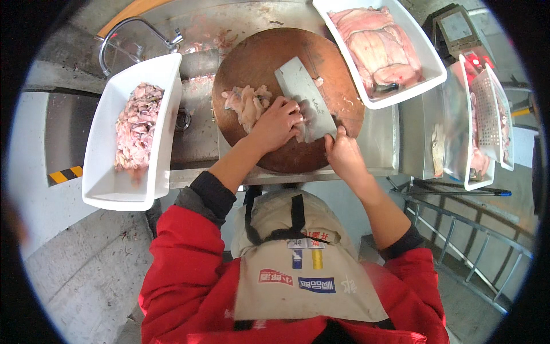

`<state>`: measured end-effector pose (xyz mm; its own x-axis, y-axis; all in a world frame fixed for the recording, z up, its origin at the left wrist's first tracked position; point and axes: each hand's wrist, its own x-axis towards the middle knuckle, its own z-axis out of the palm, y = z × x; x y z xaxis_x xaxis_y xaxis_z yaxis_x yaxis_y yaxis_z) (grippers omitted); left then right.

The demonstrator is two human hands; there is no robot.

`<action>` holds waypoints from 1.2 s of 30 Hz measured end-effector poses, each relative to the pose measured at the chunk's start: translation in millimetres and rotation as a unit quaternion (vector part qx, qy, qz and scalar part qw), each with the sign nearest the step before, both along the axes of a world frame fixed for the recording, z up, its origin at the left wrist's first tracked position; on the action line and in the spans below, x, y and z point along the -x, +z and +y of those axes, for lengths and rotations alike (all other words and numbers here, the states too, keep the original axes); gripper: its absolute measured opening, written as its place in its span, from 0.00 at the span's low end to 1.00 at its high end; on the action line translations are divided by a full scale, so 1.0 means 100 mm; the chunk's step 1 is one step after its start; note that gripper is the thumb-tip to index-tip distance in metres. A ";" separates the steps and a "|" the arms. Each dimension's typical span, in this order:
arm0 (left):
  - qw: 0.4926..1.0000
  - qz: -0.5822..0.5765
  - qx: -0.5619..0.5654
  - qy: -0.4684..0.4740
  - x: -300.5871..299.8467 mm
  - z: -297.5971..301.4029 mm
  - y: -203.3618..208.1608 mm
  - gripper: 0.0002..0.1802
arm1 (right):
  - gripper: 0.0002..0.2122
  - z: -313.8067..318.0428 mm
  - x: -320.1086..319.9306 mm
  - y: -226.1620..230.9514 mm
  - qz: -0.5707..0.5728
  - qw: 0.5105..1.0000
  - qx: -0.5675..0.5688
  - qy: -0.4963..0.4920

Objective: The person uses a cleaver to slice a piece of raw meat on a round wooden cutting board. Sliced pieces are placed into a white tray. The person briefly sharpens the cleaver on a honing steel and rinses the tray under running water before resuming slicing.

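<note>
My right hand [345, 150] is closed round the handle end of a wide cleaver [308, 94], at the near right of a round wooden chopping board [338, 63]. The broad steel blade slants away to the far left across the board. My left hand [276, 123] has its fingers curled against the blade's left side, over a piece of pale meat [304, 133] that they partly hide. Just left of that hand lies a heap of cut pale pink meat [246, 103]. A small scrap rests beyond the blade.
On the left, a white tub [94, 155] holds many small chopped pieces. Another white tub [375, 104] with large pink slabs overlaps the board's far right. A tap [129, 22] curves over the steel sink at far left. Farther right stand a perforated white basket [487, 109] and a scale [455, 28].
</note>
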<state>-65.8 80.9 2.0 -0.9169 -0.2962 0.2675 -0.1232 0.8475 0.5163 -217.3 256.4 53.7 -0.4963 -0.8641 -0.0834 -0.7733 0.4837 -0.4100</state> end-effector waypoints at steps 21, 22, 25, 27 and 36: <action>0.981 -0.024 0.127 0.147 -0.16 0.05 0.22 0.08 | 0.14 1.89 -0.23 0.26 -0.166 0.975 -0.135 -0.052; 0.975 -0.044 0.137 0.169 -0.22 0.06 0.33 0.09 | 0.15 1.94 -0.17 0.27 -0.224 0.956 -0.168 -0.089; 0.958 -0.049 0.185 0.215 -0.31 0.16 0.60 0.12 | 0.16 1.98 -0.01 0.27 -0.391 0.891 -0.126 -0.195; 0.973 -0.040 0.126 0.190 -0.24 0.23 0.67 0.16 | 0.14 1.79 0.07 0.13 -0.404 0.883 -0.082 -0.225; 0.987 0.048 -0.042 0.145 0.35 0.42 0.06 0.28 | 0.14 1.12 0.27 -0.16 -0.446 0.873 -0.053 -0.188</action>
<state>-100.7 123.1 7.7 -0.7626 -0.5669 0.3115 -0.3014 0.7375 0.6044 -243.9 368.6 37.3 -0.4401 -0.6183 -0.6512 0.0534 0.7059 -0.7063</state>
